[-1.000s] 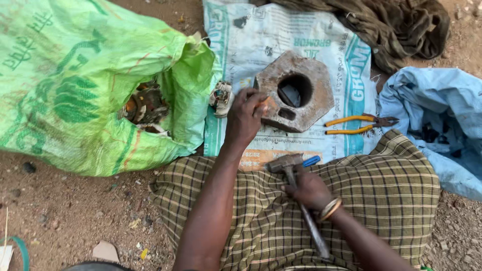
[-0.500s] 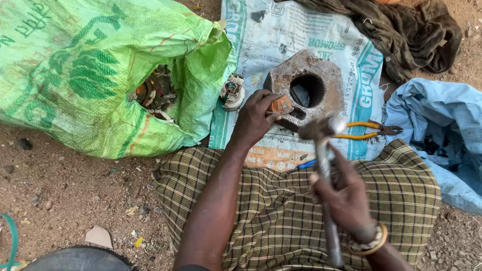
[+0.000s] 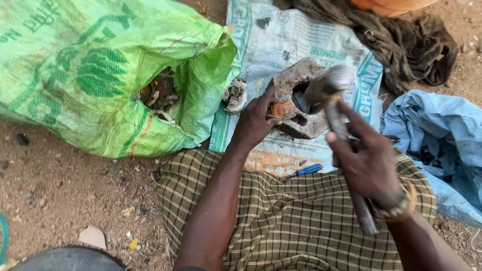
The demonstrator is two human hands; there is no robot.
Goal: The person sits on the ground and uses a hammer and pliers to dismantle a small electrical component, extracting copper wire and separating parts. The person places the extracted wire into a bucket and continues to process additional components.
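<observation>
Head view shows our left hand (image 3: 258, 120) pinching a small orange part (image 3: 282, 109) on the rusty metal block (image 3: 306, 108), mid-sack (image 3: 281, 45). Our right hand (image 3: 369, 163) clenches the hammer (image 3: 329, 88); we judge a glancing blow could strike those fingers (image 3: 268, 100).

Bright green sack (image 3: 100, 75), rusty grey metal block (image 3: 301, 100), olive-and-brown checked cloth (image 3: 291, 211), pale blue bag (image 3: 442, 130)

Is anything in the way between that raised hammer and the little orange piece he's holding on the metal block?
Nothing visible. The hammer in the right hand hangs above the orange piece, which the left hand pins from the side.
</observation>
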